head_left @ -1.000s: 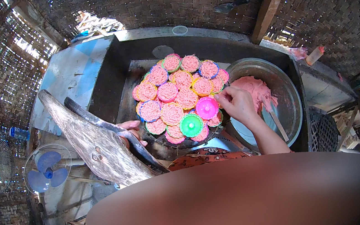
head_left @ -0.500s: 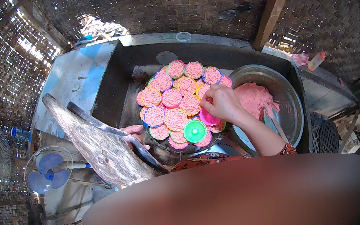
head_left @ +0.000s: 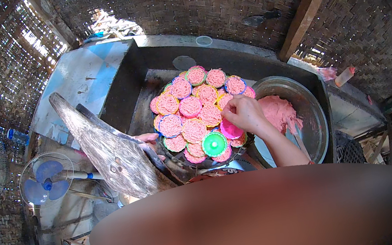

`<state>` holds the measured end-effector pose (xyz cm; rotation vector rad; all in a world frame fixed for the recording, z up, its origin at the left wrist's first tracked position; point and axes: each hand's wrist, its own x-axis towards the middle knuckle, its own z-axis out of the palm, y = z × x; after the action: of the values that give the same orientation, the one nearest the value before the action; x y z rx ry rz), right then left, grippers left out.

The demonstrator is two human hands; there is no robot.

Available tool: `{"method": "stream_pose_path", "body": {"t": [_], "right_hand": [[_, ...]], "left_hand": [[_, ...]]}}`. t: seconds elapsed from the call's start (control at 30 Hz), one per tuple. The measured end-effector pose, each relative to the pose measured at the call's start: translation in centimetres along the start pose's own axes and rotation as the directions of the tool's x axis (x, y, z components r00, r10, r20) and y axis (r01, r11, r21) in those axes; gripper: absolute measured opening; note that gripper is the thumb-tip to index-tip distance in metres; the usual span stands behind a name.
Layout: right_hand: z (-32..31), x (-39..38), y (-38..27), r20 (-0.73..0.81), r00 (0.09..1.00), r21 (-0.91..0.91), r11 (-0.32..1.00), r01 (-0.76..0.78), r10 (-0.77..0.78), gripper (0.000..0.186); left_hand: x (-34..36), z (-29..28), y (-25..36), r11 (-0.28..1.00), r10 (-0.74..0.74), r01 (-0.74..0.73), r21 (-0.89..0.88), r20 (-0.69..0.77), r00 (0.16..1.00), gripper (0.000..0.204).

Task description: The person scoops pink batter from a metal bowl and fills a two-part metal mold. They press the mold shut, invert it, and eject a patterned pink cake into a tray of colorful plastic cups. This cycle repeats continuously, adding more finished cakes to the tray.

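A heap of round pink dough pieces with stringy tops (head_left: 194, 131) sits in small coloured scalloped cups on a dark round tray. At the heap's right side is my right hand (head_left: 246, 114), fingers bent and pressed together in a pinch. Just below those fingertips is a magenta cup (head_left: 231, 130), partly covered by the hand; whatever is in the pinch stays hidden. A bright green cup (head_left: 214, 144), with no dough showing in it, rests on the front of the heap. Fingers of my left hand (head_left: 146, 138) show past a weathered wooden piece (head_left: 109, 149), near the tray's left rim; the rest is hidden.
Right of the heap, a large metal basin (head_left: 315, 131) holds a mass of pink dough (head_left: 277, 111) and a spatula (head_left: 302, 143). A dark raised ledge (head_left: 226, 50) runs behind. A blue-bladed fan (head_left: 47, 185) stands at left. Woven walls surround the place.
The view has shifted slightly. My right hand keeps its pinch beside the magenta cup, with little movement. The left hand and the cups stay much as they were.
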<state>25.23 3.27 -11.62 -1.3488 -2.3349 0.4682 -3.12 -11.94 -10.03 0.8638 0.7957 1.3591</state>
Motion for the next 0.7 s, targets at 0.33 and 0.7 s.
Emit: {"method": "stream_pose_path", "body": {"t": [0.33, 0.7], "right_hand": [[-4.1, 0.8, -2.2, -0.188, 0.979, 0.233, 0.965, 0.118, -0.074, 0.023], [-6.4, 1.4, -4.4, -0.269, 0.958, 0.282, 0.942, 0.181, -0.104, 0.02]], "left_hand": [[0.2, -1.4, -1.4, 0.999, -0.01, 0.007, 0.046, 0.068, 0.998, 0.032], [-0.2, -2.0, -2.0, 0.998, 0.002, -0.005, 0.065, 0.053, 0.999, 0.037]]}}
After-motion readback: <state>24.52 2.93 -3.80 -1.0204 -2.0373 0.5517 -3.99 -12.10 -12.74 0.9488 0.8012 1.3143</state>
